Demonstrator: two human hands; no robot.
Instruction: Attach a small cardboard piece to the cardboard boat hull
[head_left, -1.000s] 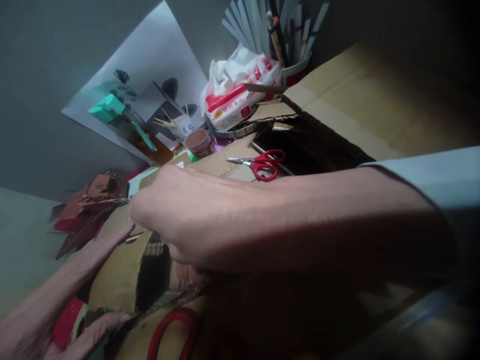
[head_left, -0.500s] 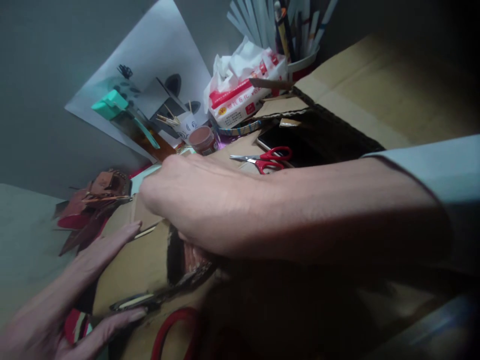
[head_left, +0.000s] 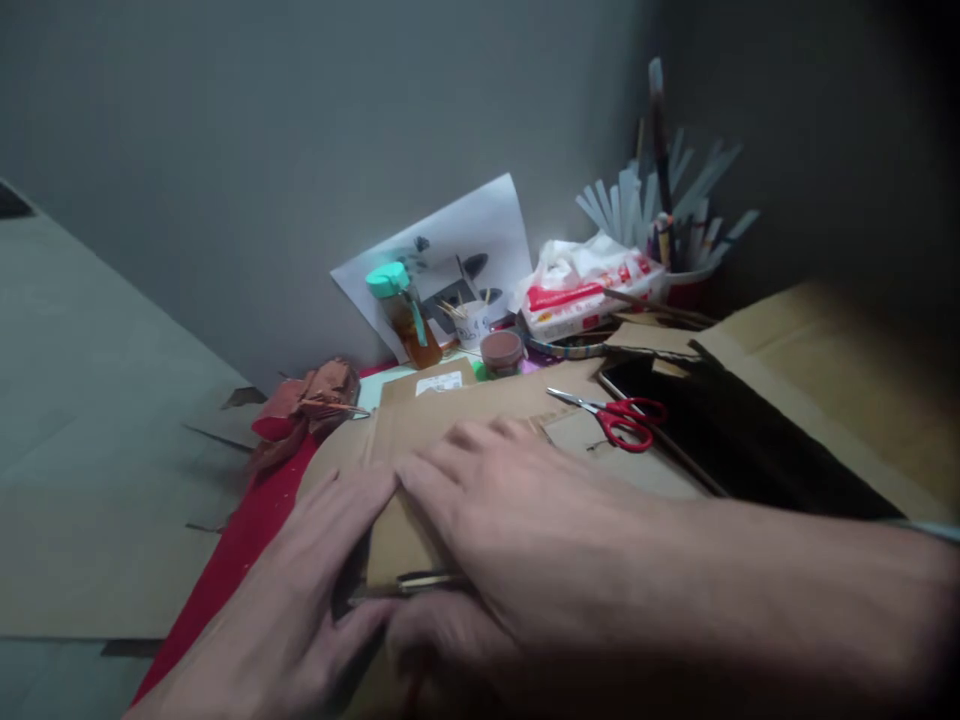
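My left hand [head_left: 304,560] and my right hand [head_left: 487,490] meet over a small brown cardboard piece [head_left: 397,545]. Fingers of both hands lie over its top, and both thumbs are at its near edge, where a thin pale strip [head_left: 427,580] shows. My right forearm crosses from the right, and its thumb is blurred. Under and beyond the hands lies a larger cardboard sheet [head_left: 420,425]. Small scissors [head_left: 622,425] with red handles rest beyond my right hand, touching nothing of it.
A bottle with a turquoise lid [head_left: 416,335], a toothpick cup [head_left: 472,325], a small brown-filled jar [head_left: 501,352] and a tissue pack [head_left: 577,300] stand behind. A dark flat device [head_left: 637,380] lies right. Brown scraps [head_left: 300,410] sit left on a red surface [head_left: 225,560].
The view has levelled and swung left. My right hand has come down onto the cardboard piece beside my left hand, whose grip has closed in. The red loop near the bottom is out of sight.
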